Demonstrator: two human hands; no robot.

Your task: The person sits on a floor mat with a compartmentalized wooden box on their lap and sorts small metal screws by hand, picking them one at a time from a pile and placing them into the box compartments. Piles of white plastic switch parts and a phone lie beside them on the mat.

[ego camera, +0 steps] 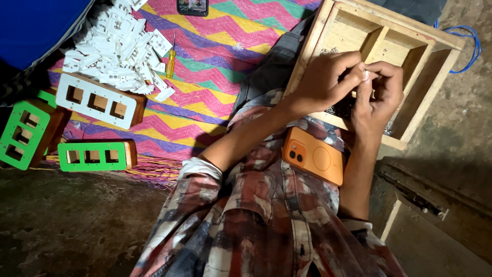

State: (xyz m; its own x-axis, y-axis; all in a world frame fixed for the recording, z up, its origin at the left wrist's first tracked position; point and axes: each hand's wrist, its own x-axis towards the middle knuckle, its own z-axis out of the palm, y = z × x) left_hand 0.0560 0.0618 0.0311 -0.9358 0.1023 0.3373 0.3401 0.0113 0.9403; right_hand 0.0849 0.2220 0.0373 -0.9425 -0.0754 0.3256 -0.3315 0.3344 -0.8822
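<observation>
Mostly unfinished: small part pinched over the wooden tray

Both hands meet above the divided wooden tray (328, 31). Left hand (320, 82) has thumb and forefinger closed together on some tiny piece (365, 72), too small to identify; right hand (382, 92) has its fingertips pressed to the same spot. Piece sits between the two sets of fingertips, held clear of the tray, over the near compartment. Dark small hardware (342, 106), possibly screws, lies in the tray under the hands; cannot tell the kind.

Progress, as a judgement: early or mid-way. White switch parts (120, 43) lie heaped loose on the mat, unmounted. One white-faced wooden box (100, 100) and two green-faced ones (23, 131) (92, 155) lie nearby, every cut-out in their faces open and unfilled. A bundle of thin coloured wires (154, 172) trails by the lower green box, unconnected as far as visible. A yellow-handled screwdriver (170, 61) lies untouched beside the heap.

Surface and room: bright zigzag woven mat (215, 56) spread on a rough, dark floor (77, 225). Person sits low, plaid shirt (266, 215), an orange-cased phone (313, 155) resting in the lap. Another phone (192, 6) lies at the mat's far edge. Blue cable (469, 43) loops past the tray. Blue cloth (36, 23) at far left. Dim light
</observation>
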